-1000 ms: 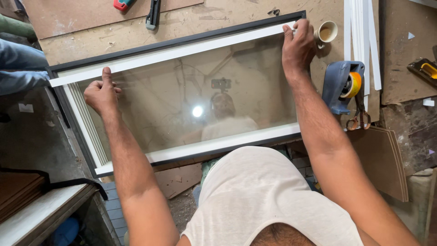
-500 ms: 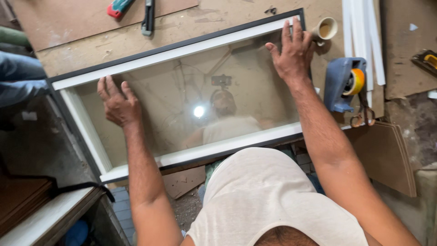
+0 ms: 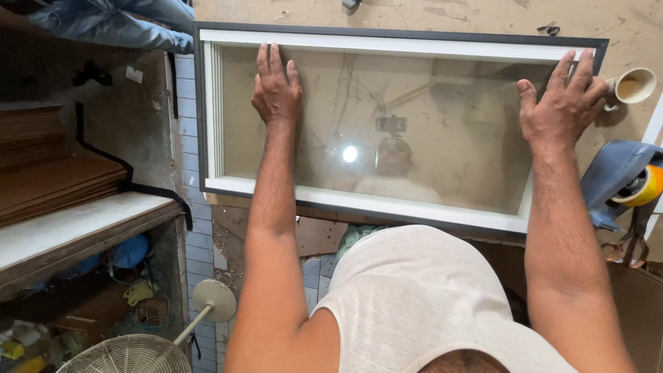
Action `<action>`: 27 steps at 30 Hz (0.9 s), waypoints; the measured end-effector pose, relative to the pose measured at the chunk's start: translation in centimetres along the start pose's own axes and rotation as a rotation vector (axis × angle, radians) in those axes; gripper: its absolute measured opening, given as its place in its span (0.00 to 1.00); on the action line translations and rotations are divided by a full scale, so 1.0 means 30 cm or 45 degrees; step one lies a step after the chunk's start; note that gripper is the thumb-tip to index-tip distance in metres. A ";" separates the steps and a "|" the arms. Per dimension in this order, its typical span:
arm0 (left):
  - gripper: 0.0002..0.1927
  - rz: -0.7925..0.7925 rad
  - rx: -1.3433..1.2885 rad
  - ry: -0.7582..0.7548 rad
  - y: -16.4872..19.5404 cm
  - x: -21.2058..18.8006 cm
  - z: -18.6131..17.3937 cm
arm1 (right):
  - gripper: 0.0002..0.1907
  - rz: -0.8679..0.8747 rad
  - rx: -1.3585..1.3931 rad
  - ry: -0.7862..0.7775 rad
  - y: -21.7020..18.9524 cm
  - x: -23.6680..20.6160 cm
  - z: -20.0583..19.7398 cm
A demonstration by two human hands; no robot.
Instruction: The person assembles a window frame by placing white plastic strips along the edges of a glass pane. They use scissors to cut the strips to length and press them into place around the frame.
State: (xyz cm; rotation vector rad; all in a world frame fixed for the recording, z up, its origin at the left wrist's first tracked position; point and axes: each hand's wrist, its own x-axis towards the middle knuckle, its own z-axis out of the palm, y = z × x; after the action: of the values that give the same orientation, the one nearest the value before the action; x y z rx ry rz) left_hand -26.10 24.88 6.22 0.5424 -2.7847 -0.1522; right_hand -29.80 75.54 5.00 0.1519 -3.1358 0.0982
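A long glazed picture frame (image 3: 387, 45) with a dark outer edge and a white inner border lies flat on a worn wooden bench. Its glass pane (image 3: 428, 124) reflects a lamp and my own outline. My left hand (image 3: 276, 90) rests flat on the glass near the frame's left end, fingers together and pointing away from me. My right hand (image 3: 563, 103) lies flat at the right end, fingers spread over the glass and the white border. Neither hand grips anything.
A small paper cup (image 3: 634, 85) stands just right of the frame. A tape dispenser with a yellow roll (image 3: 639, 183) sits at the right edge. Stacked boards (image 3: 55, 179) and a white shelf fill the left; a fan (image 3: 131, 352) stands below. Blue cloth (image 3: 117, 17) lies top left.
The frame now lies square to my view instead of slanting. Both hands moved off the frame's ends and onto the glass, lying flat on it.
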 end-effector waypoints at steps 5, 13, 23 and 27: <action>0.25 -0.011 0.083 -0.061 0.002 -0.008 0.022 | 0.54 0.095 0.232 0.065 0.008 0.009 -0.016; 0.42 0.056 -0.065 0.073 0.045 -0.124 0.059 | 0.43 0.247 1.449 0.358 0.164 -0.371 -0.228; 0.31 -0.142 -0.775 -0.037 0.371 -0.563 -0.070 | 0.07 0.850 0.689 0.557 0.836 -0.685 -0.258; 0.29 -0.123 -0.860 -0.036 0.545 -0.771 -0.121 | 0.07 0.789 0.759 0.417 0.981 -0.721 -0.157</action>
State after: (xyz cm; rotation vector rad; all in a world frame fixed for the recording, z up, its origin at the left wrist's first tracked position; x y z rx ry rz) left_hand -10.26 48.65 6.01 0.4884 -2.5012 -1.0708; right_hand -11.12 107.16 7.79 -0.7541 -2.6079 0.9355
